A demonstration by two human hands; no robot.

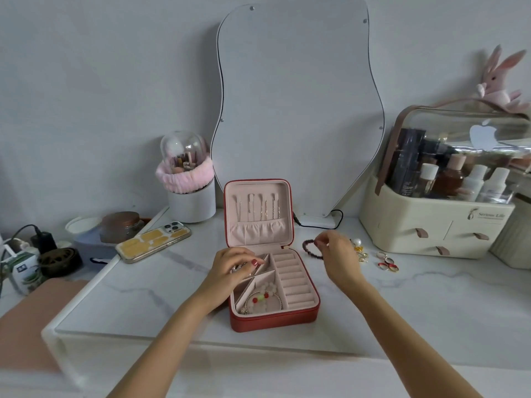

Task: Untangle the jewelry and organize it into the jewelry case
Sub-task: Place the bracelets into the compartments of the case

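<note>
Both hands work from the head view: the left hand (235,264) curls over the jewelry case's (304,314) upper-left compartment, seemingly gripping silvery jewelry, while the right hand (336,254) pinches a dark beaded bracelet (311,248) just right of the case. That bracelet's ring hangs leftward, nearest the ring-roll column.

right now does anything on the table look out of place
Yes: earrings and small charms lie loose on the table right of the open jewelry case, while its ring rolls sit empty.
</note>
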